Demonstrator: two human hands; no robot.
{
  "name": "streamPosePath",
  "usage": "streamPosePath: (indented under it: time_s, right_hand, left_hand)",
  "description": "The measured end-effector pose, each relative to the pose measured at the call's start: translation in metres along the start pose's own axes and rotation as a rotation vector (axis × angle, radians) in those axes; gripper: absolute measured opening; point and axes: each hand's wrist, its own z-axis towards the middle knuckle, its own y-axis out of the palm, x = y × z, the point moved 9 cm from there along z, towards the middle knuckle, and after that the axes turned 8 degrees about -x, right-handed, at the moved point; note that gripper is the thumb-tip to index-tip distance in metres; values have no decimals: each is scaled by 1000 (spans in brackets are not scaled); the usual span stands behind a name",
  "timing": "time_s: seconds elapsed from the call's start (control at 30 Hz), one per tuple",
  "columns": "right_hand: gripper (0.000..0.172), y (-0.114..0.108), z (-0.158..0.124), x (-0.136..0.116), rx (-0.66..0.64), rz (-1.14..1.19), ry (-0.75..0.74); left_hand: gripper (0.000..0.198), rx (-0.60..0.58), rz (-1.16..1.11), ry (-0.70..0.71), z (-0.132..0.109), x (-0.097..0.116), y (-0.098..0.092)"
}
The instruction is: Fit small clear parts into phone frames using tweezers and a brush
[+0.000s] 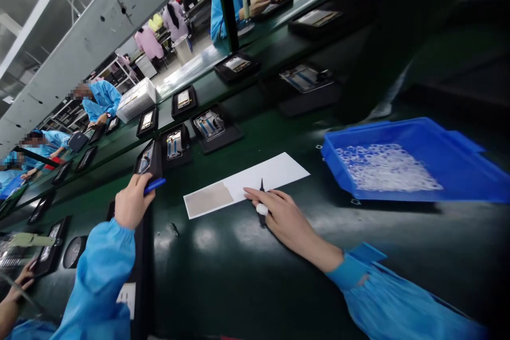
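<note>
My left hand (131, 203) is closed around a blue stick-like tool (154, 186), whose end sticks out to the right past the thumb. Its fingers are at the near edge of a tilted black tray (145, 156) with an opened device in it; I cannot tell whether they grip the tray too. My right hand (289, 219) holds dark, pointed tweezers (262, 219), tip away from me, with a small white round piece beside the fingers. Under the tweezers' tip lies a white strip sheet (271, 170) with a greyish-beige patch (209, 200) on its left part.
A blue bin (458, 162) with many small whitish ring-like pieces stands at right. Black trays with opened devices (174, 144) line the dark green bench (223, 287). A grey beam (99, 21) crosses above. Co-workers in blue sit opposite; another person's hand (24, 279) is at lower left.
</note>
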Motion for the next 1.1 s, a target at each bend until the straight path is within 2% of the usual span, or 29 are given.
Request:
streamPosePath:
  time_s: [0.1, 0.17, 0.23, 0.3, 0.4, 0.47, 0.53, 0.6, 0.63, 0.7, 0.77, 0.8, 0.87, 0.97, 1.1]
  right_hand:
    - [60, -1, 1, -3, 22, 33, 30]
    - [53, -2, 1, -1, 50, 107, 65]
    - [42, -6, 0, 6, 109, 236, 114]
    - [35, -16, -3, 14, 221, 369, 167]
    - [36, -31, -12, 23, 382, 465, 217]
    - [36, -34, -16, 24, 399, 459, 225]
    - [35, -31, -18, 21, 361, 435, 219]
    - [34, -22, -18, 16, 273, 398, 204]
    - [34, -17, -17, 13, 216, 370, 193]
    - [35, -5, -16, 5, 101, 289, 161]
    - [37, 3, -14, -2, 25, 208, 124]
    - [37, 5, -14, -4, 6, 180, 111]
    - [38, 7, -13, -5, -14, 158, 98]
    - [38, 9, -12, -4, -35, 170, 93]
    - [38, 11, -11, -1, -74, 198, 115]
  left_hand:
    - [23, 168, -214, 323, -78, 48, -54]
    - [20, 147, -323, 453, -122, 74, -77]
    - [18, 93, -396, 559, -155, 102, -89]
    - [17, 43, -457, 636, -178, 131, -86]
    - [15, -24, -487, 705, -200, 180, -58]
    - [7, -61, -481, 732, -208, 209, -33]
    - [20, -121, -554, 744, -207, 225, -11]
    - [32, -164, -718, 674, -194, 216, 5]
    - [30, -155, -805, 586, -183, 200, 11]
    - [15, -67, -891, 306, -157, 150, 25]
    - [11, 12, -818, -32, -140, 94, 48]
    - [9, 10, -750, -182, -136, 71, 62]
    - [11, -57, -617, -397, -131, 41, 93]
    - [20, -146, -504, -524, -128, 28, 125]
    - [13, -142, -497, -551, -125, 28, 135]
